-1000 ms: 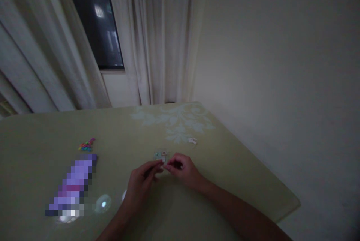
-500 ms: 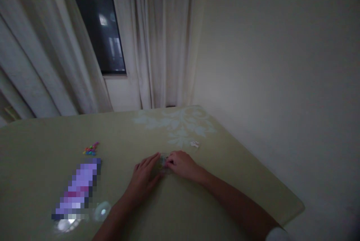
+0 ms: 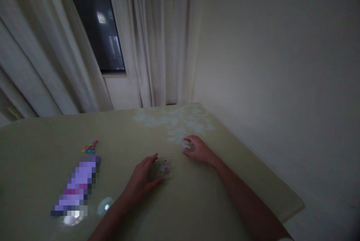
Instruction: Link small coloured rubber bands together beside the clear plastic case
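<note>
On the table, a small clear plastic case (image 3: 170,175) holds several coloured rings in pink, purple, yellow and green. My left hand (image 3: 142,173) grips it from the left, thumb at the near edge and fingertips at the far edge. Farther off to the right, my right hand (image 3: 198,149) curves with thumb and fingers apart around a little cluster of white pieces (image 3: 186,144) lying on the table. Whether the fingertips touch those pieces is hard to see. Their exact kind is too small to make out.
A pile of small bright coloured pieces (image 3: 90,147) lies at the left. Nearer to me is a long purple package (image 3: 77,186), blurred out. The pale green table (image 3: 225,203) meets a wall on the right; curtains (image 3: 157,38) and a dark window stand behind.
My right hand has left the plastic case and moved right and away to the white pieces, its fingers opening. The case's rings are now uncovered. My left hand stays at the case.
</note>
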Tool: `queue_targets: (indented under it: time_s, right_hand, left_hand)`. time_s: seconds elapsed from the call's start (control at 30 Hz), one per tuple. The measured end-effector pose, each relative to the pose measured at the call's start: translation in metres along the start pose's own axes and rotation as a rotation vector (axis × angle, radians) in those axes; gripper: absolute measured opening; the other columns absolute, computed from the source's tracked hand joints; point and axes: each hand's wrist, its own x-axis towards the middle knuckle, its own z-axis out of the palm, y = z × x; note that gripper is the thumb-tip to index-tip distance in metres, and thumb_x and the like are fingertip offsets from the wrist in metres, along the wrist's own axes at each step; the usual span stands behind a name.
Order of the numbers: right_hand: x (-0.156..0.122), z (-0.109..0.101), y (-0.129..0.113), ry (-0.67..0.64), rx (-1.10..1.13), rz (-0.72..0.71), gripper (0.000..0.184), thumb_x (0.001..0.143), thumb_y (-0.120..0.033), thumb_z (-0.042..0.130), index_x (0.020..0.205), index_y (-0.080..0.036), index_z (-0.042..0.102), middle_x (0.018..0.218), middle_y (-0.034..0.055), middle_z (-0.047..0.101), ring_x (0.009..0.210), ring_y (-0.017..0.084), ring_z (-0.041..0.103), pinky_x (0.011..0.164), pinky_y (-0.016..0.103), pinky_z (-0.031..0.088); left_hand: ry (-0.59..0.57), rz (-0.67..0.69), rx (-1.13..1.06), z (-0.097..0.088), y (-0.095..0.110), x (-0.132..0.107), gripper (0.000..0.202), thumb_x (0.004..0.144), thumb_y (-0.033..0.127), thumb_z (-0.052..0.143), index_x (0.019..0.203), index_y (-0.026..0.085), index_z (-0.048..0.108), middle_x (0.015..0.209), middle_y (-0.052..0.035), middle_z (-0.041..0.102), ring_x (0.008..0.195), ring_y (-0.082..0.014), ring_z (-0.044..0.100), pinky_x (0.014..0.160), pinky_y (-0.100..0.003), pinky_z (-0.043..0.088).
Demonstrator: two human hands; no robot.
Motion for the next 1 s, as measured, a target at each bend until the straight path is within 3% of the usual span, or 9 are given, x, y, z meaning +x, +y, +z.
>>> queue_targets:
  time_s: [0.1,0.17,0.23,0.6,0.73,0.87,1.0]
  right_hand:
    - [-0.004,0.012,-0.029,-0.185,0.252,-0.214,0.055,0.078,-0.034,0.086,0.128,-0.021,0.068,0.130,0.0118,0.067,0.120,0.026,0.062,0.103,0.040,0.046]
    - [-0.008,0.021,-0.047,-0.311,0.283,-0.324,0.053,0.077,-0.034,0.088,0.126,-0.023,0.071,0.134,0.0106,0.066,0.126,0.026,0.059,0.110,0.041,0.043]
    - [-0.012,0.028,-0.059,-0.341,0.276,-0.356,0.052,0.080,-0.034,0.086,0.129,-0.025,0.071,0.139,0.0112,0.063,0.131,0.026,0.056,0.113,0.041,0.040]
    - [-0.016,0.035,-0.062,-0.326,0.257,-0.330,0.055,0.085,-0.039,0.085,0.136,-0.029,0.070,0.148,0.0115,0.059,0.136,0.027,0.054,0.116,0.042,0.039]
    - [-0.015,0.037,-0.059,-0.349,0.258,-0.343,0.056,0.085,-0.038,0.086,0.137,-0.030,0.068,0.148,0.0109,0.059,0.136,0.026,0.055,0.116,0.041,0.039]
    - [-0.016,0.039,-0.057,-0.315,0.214,-0.374,0.056,0.085,-0.039,0.085,0.137,-0.027,0.069,0.147,0.0116,0.060,0.133,0.025,0.055,0.115,0.040,0.040]
    - [-0.018,0.044,-0.054,-0.273,0.242,-0.405,0.053,0.086,-0.041,0.084,0.135,-0.026,0.070,0.146,0.0125,0.060,0.132,0.025,0.056,0.114,0.040,0.041]
  left_hand:
    - [-0.002,-0.004,-0.043,-0.001,0.006,-0.004,0.074,0.083,0.035,0.080,0.150,0.024,0.051,0.140,-0.0167,0.066,0.126,-0.0336,0.065,0.106,-0.053,0.054]
    - [0.004,0.029,-0.060,-0.002,0.008,-0.005,0.070,0.083,0.034,0.080,0.148,0.026,0.054,0.145,-0.0159,0.063,0.130,-0.0329,0.063,0.109,-0.051,0.053]
    - [0.003,0.065,-0.075,-0.003,0.010,-0.005,0.064,0.085,0.033,0.078,0.145,0.028,0.057,0.150,-0.0143,0.058,0.134,-0.0319,0.061,0.112,-0.049,0.052]
    - [-0.112,0.042,-0.068,-0.017,0.012,0.000,0.056,0.087,0.038,0.077,0.141,0.032,0.065,0.150,-0.0099,0.062,0.134,-0.0318,0.062,0.114,-0.050,0.050]
    - [-0.135,0.027,-0.166,-0.019,0.009,0.000,0.050,0.087,0.037,0.076,0.137,0.032,0.069,0.148,-0.0094,0.063,0.131,-0.0308,0.064,0.109,-0.046,0.055]
    - [-0.084,0.020,-0.297,-0.015,0.004,-0.003,0.050,0.087,0.036,0.076,0.136,0.032,0.067,0.143,-0.0094,0.067,0.126,-0.0295,0.067,0.099,-0.043,0.061]
    - [-0.063,0.011,-0.313,-0.013,0.001,-0.004,0.051,0.086,0.035,0.077,0.135,0.027,0.065,0.138,-0.0125,0.069,0.120,-0.0306,0.069,0.100,-0.046,0.060]
